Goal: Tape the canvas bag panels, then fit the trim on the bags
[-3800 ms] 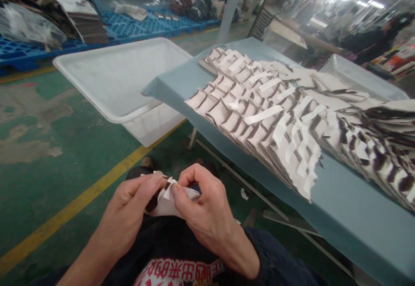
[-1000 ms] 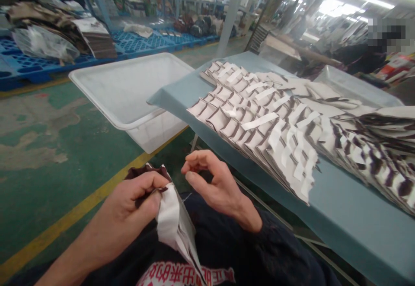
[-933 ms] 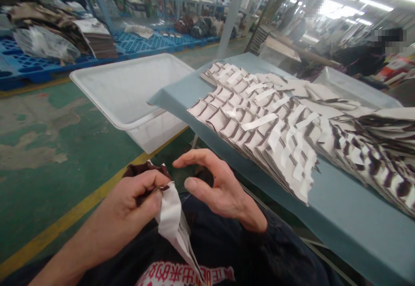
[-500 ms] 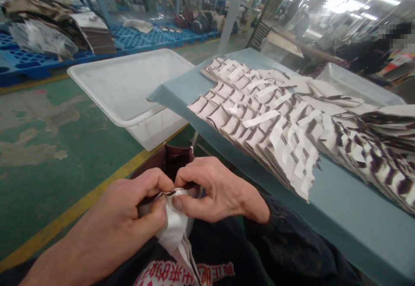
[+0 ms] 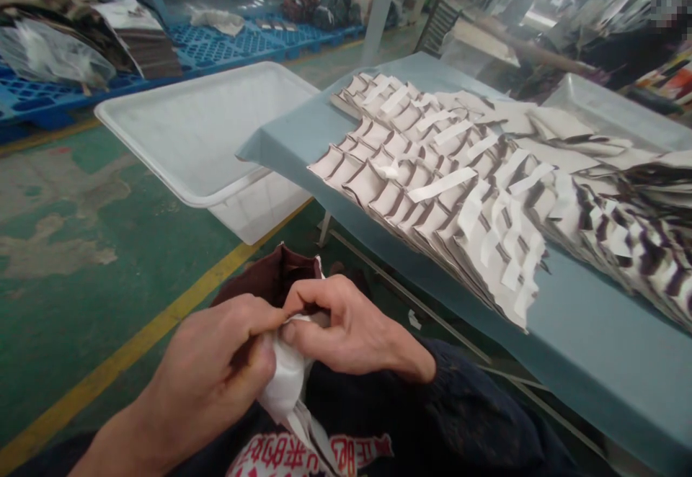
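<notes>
Both hands work close together over my lap, pinching the edge of one piece of fabric. My left hand (image 5: 216, 354) is closed, thumb and index finger on the white fabric piece (image 5: 284, 380). Right beside it, my right hand (image 5: 346, 329) pinches the same edge, thumb in front and index finger behind. The white part hangs down in folds toward the printed apron (image 5: 308, 452). Beyond my fingers, a dark brown part (image 5: 251, 272) with raised corners stands up; whether it belongs to the same piece I cannot tell. The pinched edge is mostly hidden by the fingertips.
To the right, a blue-covered table (image 5: 584, 340) bears stacked, overlapping cream pieces (image 5: 432, 174) with dark edges and white strips. A white plastic bin (image 5: 216, 138) stands on the green floor at its far left. Blue pallets (image 5: 216, 52) with goods lie behind.
The view has shifted slightly, so the table and bin sit a little differently. My hands stay on the fabric; the fingertips have drawn closer together along its edge.
</notes>
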Demonstrator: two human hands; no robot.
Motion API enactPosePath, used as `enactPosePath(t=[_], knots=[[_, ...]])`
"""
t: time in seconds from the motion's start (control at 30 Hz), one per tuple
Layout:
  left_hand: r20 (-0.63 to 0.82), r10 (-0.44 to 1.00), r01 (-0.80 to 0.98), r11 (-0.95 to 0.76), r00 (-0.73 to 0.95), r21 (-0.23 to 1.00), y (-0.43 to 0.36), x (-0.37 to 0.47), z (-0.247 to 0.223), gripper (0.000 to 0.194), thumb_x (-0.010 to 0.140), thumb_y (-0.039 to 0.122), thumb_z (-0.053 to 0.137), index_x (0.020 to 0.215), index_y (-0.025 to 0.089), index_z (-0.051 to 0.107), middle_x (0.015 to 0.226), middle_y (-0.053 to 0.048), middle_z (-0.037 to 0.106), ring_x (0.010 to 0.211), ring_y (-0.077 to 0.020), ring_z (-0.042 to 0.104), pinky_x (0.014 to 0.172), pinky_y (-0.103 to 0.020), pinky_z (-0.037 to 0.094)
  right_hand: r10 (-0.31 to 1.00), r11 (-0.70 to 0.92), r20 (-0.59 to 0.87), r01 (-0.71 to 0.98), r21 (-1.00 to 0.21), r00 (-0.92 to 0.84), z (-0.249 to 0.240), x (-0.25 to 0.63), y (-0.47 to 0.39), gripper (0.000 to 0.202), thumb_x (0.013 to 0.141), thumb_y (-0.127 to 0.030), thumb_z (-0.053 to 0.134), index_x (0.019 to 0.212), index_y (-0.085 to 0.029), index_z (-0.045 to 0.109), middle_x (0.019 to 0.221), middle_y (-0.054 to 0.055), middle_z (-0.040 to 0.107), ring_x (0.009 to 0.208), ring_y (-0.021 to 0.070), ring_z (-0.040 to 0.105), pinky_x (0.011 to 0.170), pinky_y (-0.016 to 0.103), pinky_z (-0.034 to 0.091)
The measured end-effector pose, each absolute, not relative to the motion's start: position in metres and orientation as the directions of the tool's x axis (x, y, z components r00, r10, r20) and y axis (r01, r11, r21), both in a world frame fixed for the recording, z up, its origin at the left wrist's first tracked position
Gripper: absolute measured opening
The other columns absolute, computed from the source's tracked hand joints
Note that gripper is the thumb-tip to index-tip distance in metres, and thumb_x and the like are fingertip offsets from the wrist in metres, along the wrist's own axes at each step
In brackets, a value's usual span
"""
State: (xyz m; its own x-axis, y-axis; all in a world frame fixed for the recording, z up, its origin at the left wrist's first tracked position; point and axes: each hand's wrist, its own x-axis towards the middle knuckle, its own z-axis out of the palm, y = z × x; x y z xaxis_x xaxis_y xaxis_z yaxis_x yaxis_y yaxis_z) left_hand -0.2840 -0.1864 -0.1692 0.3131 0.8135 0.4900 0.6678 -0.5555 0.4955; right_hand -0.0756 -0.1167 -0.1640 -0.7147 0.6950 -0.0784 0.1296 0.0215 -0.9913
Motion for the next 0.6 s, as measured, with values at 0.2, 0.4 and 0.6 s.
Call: enactPosePath(t=[0.2, 0.4, 0.6], knots=[[0.44, 0.783, 0.644, -0.616, 0.44, 0.454, -0.188, -0.297, -0.192, 0.037, 0.1, 0.001, 0.049, 0.114, 0.028, 0.071, 0.093, 0.001, 0.086, 0.075, -0.0171, 0.079, 0.075, -0.029, 0.063, 0.565, -0.409, -0.27, 0.02, -0.913, -0.78, -0.169, -0.074, -0.116, 0.034, 0.083, -0.051, 0.081, 0.075, -0.024, 0.062, 0.067, -0.004, 0.052, 0.06, 0.013, 0.04, 0.053, 0.027, 0.033], [0.443, 0.815, 0.539, -0.579, 0.373, 0.611, -0.189, -0.307, -0.207, 0.038, 0.1, 0.002, 0.057, 0.117, 0.033, 0.073, 0.097, -0.001, 0.089, 0.079, -0.0201, 0.079, 0.077, -0.036, 0.063, 0.497, -0.404, -0.208, -0.013, -0.915, -0.843, -0.177, -0.075, -0.112, 0.056, 0.083, -0.067, 0.095, 0.077, -0.024, 0.06, 0.064, -0.008, 0.046, 0.056, 0.0105, 0.035, 0.046, 0.025, 0.029], [0.436, 0.851, 0.583, -0.52, 0.293, 0.625, -0.2, -0.308, -0.208, 0.04, 0.098, 0.003, 0.064, 0.119, 0.035, 0.076, 0.095, 0.002, 0.09, 0.08, -0.019, 0.083, 0.083, -0.032, 0.066, 0.6, 0.206, 0.021, 0.129, -0.97, -0.8, -0.165, -0.058, -0.115, 0.019, 0.11, -0.036, 0.068, 0.095, -0.024, 0.068, 0.076, -0.002, 0.067, 0.065, 0.0162, 0.06, 0.062, 0.03, 0.05]])
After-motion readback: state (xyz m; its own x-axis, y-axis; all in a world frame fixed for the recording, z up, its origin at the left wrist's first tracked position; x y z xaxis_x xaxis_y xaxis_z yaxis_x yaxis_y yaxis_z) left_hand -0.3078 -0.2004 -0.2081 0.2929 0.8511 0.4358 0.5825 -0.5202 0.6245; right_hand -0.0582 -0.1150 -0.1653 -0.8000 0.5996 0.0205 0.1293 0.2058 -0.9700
